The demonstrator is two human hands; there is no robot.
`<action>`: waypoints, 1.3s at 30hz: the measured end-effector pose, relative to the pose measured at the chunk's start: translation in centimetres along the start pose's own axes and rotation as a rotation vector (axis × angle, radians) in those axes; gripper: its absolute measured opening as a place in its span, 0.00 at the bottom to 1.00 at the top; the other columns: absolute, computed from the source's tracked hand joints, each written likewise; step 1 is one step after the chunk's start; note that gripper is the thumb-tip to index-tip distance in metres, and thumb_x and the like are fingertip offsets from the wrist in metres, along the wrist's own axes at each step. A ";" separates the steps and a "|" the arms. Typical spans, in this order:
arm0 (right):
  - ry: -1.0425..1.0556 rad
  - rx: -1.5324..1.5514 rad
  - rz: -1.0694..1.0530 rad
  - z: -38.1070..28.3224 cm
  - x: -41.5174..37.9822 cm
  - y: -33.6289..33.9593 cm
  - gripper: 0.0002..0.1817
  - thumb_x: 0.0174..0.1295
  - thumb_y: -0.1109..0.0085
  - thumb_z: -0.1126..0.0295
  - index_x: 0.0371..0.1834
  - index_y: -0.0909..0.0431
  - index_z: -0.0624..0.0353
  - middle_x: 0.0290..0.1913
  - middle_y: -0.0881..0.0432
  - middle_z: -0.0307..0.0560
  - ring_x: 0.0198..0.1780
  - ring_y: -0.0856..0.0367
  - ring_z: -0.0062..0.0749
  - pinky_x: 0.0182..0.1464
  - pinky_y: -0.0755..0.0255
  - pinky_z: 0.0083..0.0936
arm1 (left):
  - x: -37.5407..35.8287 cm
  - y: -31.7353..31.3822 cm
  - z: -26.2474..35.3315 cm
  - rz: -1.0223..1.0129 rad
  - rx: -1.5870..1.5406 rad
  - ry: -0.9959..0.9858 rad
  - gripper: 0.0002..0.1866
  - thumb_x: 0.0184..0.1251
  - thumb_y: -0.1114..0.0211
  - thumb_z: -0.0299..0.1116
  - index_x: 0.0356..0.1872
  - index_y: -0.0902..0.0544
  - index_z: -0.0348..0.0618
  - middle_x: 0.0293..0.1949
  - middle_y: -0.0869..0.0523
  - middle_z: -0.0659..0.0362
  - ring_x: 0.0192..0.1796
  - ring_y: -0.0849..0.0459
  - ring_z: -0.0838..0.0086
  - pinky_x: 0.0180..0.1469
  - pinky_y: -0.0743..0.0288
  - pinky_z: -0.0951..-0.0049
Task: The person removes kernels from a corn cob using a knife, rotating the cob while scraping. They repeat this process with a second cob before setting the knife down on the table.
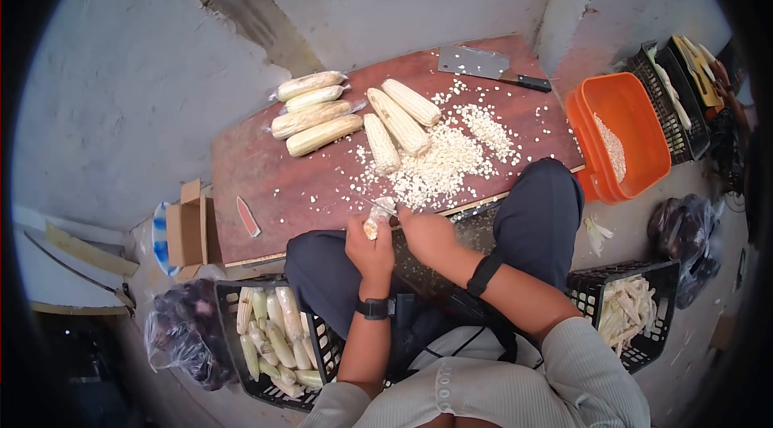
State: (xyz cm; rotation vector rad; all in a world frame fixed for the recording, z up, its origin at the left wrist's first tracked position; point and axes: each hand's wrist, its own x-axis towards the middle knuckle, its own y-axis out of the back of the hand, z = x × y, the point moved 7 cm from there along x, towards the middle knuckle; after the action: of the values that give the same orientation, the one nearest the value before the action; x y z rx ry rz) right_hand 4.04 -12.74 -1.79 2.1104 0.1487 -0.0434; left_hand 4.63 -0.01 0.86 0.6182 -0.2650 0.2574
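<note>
My left hand (370, 252) is closed around a corn cob (371, 229), held upright over the near edge of the red-brown board. My right hand (431, 239) is closed beside it. A thin blade of a small knife (385, 207) shows from that fist and lies against the cob; the handle is hidden in my fingers. Just beyond my hands spreads a pile of loose pale kernels (443, 166). Three corn cobs (398, 124) lie at the pile's far left edge. Several more ears (314, 115) are stacked left of them.
A cleaver (483, 64) lies at the board's (250, 162) back right. An orange bucket (656, 134) holding some kernels stands at right. Black crates flank my legs: ears in the left crate (229, 323), stripped cobs in the right crate (668, 299). A red-and-white pointed piece (248, 217) lies front left.
</note>
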 end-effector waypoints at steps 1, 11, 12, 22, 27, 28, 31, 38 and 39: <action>0.027 -0.012 0.000 0.0 0.5 -0.2 0.06 0.59 0.52 0.73 0.37 0.30 0.64 0.24 0.18 0.56 0.28 0.16 0.51 0.30 0.23 0.43 | 0.2 0.0 -0.5 0.003 -0.007 0.016 0.13 0.59 0.35 0.36 0.34 0.25 0.36 0.29 0.21 0.45 0.32 0.21 0.50 0.36 0.28 0.58; 0.070 0.005 0.056 0.3 -0.1 -0.9 0.09 0.59 0.52 0.74 0.41 0.31 0.64 0.27 0.18 0.57 0.31 0.16 0.51 0.31 0.23 0.42 | -0.2 0.2 0.0 0.031 0.010 -0.019 0.13 0.59 0.35 0.35 0.33 0.25 0.36 0.28 0.21 0.45 0.31 0.22 0.49 0.35 0.29 0.57; 0.053 0.028 0.039 0.2 -0.5 -0.7 0.09 0.59 0.52 0.74 0.42 0.30 0.65 0.27 0.18 0.58 0.31 0.16 0.52 0.31 0.23 0.43 | -0.4 0.2 0.3 0.037 0.021 -0.043 0.12 0.59 0.35 0.35 0.33 0.25 0.36 0.29 0.21 0.44 0.32 0.22 0.49 0.35 0.29 0.57; -0.050 -0.031 -0.124 0.9 -4.8 1.1 0.09 0.55 0.50 0.76 0.39 0.29 0.66 0.27 0.17 0.59 0.31 0.16 0.52 0.32 0.23 0.44 | -0.4 0.1 -0.3 0.039 0.002 -0.001 0.13 0.59 0.35 0.35 0.34 0.25 0.34 0.30 0.21 0.44 0.34 0.22 0.48 0.37 0.30 0.56; -0.061 -0.026 -0.059 0.7 -3.3 -0.1 0.07 0.56 0.50 0.75 0.38 0.30 0.65 0.27 0.17 0.57 0.31 0.15 0.50 0.31 0.23 0.43 | 0.6 0.3 -1.0 -0.010 -0.016 0.035 0.13 0.60 0.36 0.36 0.33 0.26 0.35 0.28 0.21 0.44 0.32 0.21 0.48 0.35 0.30 0.56; -0.062 -0.020 -0.052 0.6 -2.9 -0.2 0.07 0.56 0.50 0.75 0.38 0.30 0.65 0.26 0.17 0.56 0.31 0.15 0.50 0.31 0.23 0.43 | 0.6 0.1 -0.8 -0.023 -0.007 0.022 0.13 0.60 0.36 0.36 0.33 0.26 0.35 0.28 0.21 0.44 0.32 0.21 0.48 0.35 0.30 0.56; -0.011 -0.025 -0.070 0.4 -1.1 -0.7 0.07 0.57 0.51 0.75 0.38 0.30 0.64 0.28 0.17 0.55 0.31 0.15 0.50 0.31 0.23 0.42 | 0.5 0.0 -0.5 -0.048 0.023 -0.003 0.13 0.60 0.36 0.36 0.32 0.26 0.35 0.27 0.21 0.44 0.31 0.22 0.48 0.34 0.30 0.56; 0.030 0.025 0.004 0.6 1.0 -1.2 0.06 0.60 0.52 0.74 0.38 0.29 0.65 0.27 0.17 0.58 0.31 0.15 0.51 0.32 0.22 0.42 | 1.4 -0.3 -1.1 -0.033 -0.002 0.028 0.14 0.59 0.36 0.36 0.31 0.27 0.35 0.26 0.22 0.43 0.31 0.22 0.48 0.34 0.30 0.56; 0.010 0.024 -0.014 0.5 1.2 -1.0 0.07 0.59 0.51 0.74 0.38 0.29 0.65 0.28 0.17 0.58 0.32 0.15 0.51 0.32 0.22 0.42 | 1.4 -0.4 -1.1 -0.027 -0.002 0.021 0.14 0.59 0.36 0.36 0.31 0.27 0.35 0.26 0.22 0.43 0.31 0.22 0.48 0.34 0.30 0.56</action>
State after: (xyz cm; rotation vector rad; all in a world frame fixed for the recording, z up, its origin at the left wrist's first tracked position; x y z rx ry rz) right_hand 5.14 -12.53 -2.95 2.1342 0.1696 -0.0428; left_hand 6.24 0.57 0.23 0.6164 -0.2361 0.2375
